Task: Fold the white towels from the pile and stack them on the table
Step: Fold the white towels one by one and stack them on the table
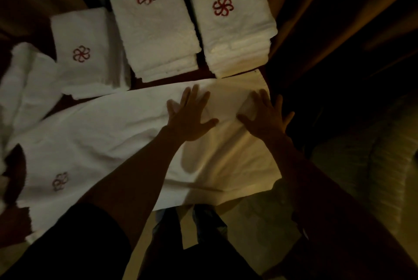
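Two spread grips: left hand [188, 116] and right hand [267, 116] press flat on the long white terry towel [113, 134] mid-frame; its overhanging edge could drag it off the dark counter [172, 77].

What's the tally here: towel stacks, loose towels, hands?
Folded towel stacks: 3
Spread towel: 1
Rumpled towel heap: 1
Hands, left hand and right hand: 2
Total: 7
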A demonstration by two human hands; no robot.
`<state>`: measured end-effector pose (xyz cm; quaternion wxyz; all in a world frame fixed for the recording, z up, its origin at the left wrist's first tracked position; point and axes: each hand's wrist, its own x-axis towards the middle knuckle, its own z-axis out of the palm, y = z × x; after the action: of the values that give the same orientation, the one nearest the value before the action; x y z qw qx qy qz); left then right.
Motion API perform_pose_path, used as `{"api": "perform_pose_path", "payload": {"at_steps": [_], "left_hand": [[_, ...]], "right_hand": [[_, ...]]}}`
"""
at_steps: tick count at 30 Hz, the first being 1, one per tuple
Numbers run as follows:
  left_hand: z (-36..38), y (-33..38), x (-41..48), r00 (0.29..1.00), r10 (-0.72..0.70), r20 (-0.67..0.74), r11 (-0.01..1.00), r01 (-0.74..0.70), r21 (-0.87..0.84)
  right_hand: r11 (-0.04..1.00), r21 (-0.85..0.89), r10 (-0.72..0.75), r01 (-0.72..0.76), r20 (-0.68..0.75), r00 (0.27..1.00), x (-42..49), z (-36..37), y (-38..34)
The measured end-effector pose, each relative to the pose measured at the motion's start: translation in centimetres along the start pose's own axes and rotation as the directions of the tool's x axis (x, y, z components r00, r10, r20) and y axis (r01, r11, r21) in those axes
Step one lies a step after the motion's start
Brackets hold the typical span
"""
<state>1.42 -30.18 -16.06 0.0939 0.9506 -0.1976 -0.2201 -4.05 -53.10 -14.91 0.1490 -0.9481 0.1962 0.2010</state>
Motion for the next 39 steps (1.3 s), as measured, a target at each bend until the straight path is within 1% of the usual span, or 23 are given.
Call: {"api": "perform_pose_path", "payload": {"at_steps": [2, 4, 6, 8, 11, 13, 15, 17, 19, 24, 26, 28, 30, 32, 34, 36, 39], "left_hand": [[0.0, -0.5, -1.2, 0.998, 0.041, -0.057, 0.999, -0.042, -0.015], [0.0, -1.5, -2.5, 0.993, 0.043, -0.106, 0.999, -0.045, -0.021], [0.1, -2.8, -4.1, 0.988, 0.010, -0.155, 0.999, -0.017, -0.044], [0.1, -4.5, -5.9, 0.980, -0.045, -0.196, 0.997, 0.032, -0.069], [-0.4, -8.0, -8.7, 0.958, -0.143, -0.249, 0.989, 0.127, -0.080], [-0.9, -11.0, -10.9, 0.941, -0.221, -0.258, 0.975, 0.203, -0.094], [-1.1, -14.1, -13.2, 0.922, -0.285, -0.263, 0.958, 0.260, -0.125], [-1.2, -17.0, -15.5, 0.893, -0.348, -0.287, 0.936, 0.315, -0.155], [-1.1, -19.8, -17.5, 0.857, -0.417, -0.301, 0.908, 0.379, -0.177], [-1.2, -25.8, -21.5, 0.801, -0.556, -0.221, 0.829, 0.513, -0.224], [-1.2, -27.7, -22.5, 0.800, -0.565, -0.205, 0.822, 0.523, -0.223], [-1.4, -29.1, -23.0, 0.819, -0.541, -0.194, 0.838, 0.503, -0.213], [-1.8, -30.0, -23.0, 0.835, -0.518, -0.184, 0.849, 0.478, -0.223], [-2.2, -30.7, -23.1, 0.834, -0.520, -0.183, 0.846, 0.475, -0.241], [-2.3, -31.5, -23.4, 0.824, -0.523, -0.219, 0.847, 0.473, -0.242], [-2.1, -32.4, -23.6, 0.832, -0.497, -0.244, 0.861, 0.440, -0.254], [-1.9, -33.9, -23.8, 0.852, -0.463, -0.243, 0.879, 0.407, -0.248]], "right_hand": [[1.000, 0.000, -0.020, 0.020, -0.058, 0.998, -0.8, 0.0, -0.6], [0.997, -0.011, -0.075, 0.075, -0.152, 0.986, -1.7, 0.5, -1.7], [0.990, -0.002, -0.136, 0.140, -0.232, 0.963, -2.8, 1.3, -3.6], [0.982, 0.027, -0.175, 0.188, -0.252, 0.952, -3.7, 2.1, -6.1], [0.952, 0.026, -0.292, 0.305, -0.227, 0.929, -4.7, 3.3, -10.3], [0.928, 0.022, -0.363, 0.372, -0.173, 0.916, -5.2, 4.2, -13.3], [0.899, 0.024, -0.429, 0.438, -0.153, 0.890, -5.9, 5.3, -16.1], [0.876, 0.050, -0.471, 0.480, -0.128, 0.873, -6.9, 6.4, -18.7], [0.860, 0.064, -0.502, 0.506, -0.071, 0.862, -7.9, 7.4, -21.5], [0.782, -0.013, -0.621, 0.623, 0.070, 0.780, -9.5, 9.8, -28.2], [0.741, -0.051, -0.661, 0.669, 0.118, 0.741, -9.9, 10.9, -30.3], [0.718, -0.065, -0.680, 0.693, 0.141, 0.719, -10.2, 11.7, -32.0], [0.701, -0.032, -0.706, 0.713, 0.113, 0.699, -10.6, 12.3, -33.4], [0.665, -0.007, -0.745, 0.746, 0.043, 0.665, -11.0, 12.9, -34.5], [0.658, -0.004, -0.753, 0.753, 0.011, 0.658, -11.2, 13.3, -35.6], [0.651, -0.013, -0.759, 0.759, -0.002, 0.651, -11.2, 13.8, -37.0], [0.659, -0.030, -0.750, 0.751, 0.042, 0.660, -11.0, 14.5, -38.9]]}}
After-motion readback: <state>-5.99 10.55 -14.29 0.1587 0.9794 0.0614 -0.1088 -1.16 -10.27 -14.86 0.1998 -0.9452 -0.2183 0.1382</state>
